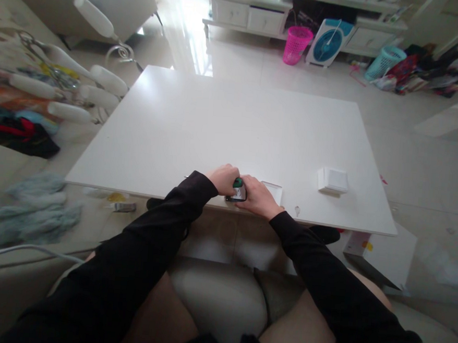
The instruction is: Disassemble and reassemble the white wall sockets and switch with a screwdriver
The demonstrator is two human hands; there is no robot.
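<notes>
At the near edge of the white table, my left hand (224, 179) is closed round a small green object (237, 182); most of it is hidden by the fingers, so its kind does not show. Right below it lies a small flat item with dark edges and a pale face (238, 194). My right hand (259, 196) grips this flat item from the right side, thumb and fingers at its edge. Just beyond the right hand, partly covered by it, is a shallow white tray or box lid (273, 192).
A white box (333, 181) sits on the table's right part. A small metal-looking piece (297, 211) lies near the front edge of the table (236, 120). A lamp with white arms (90, 73) reaches in at the left; a couch (216, 291) is underneath me.
</notes>
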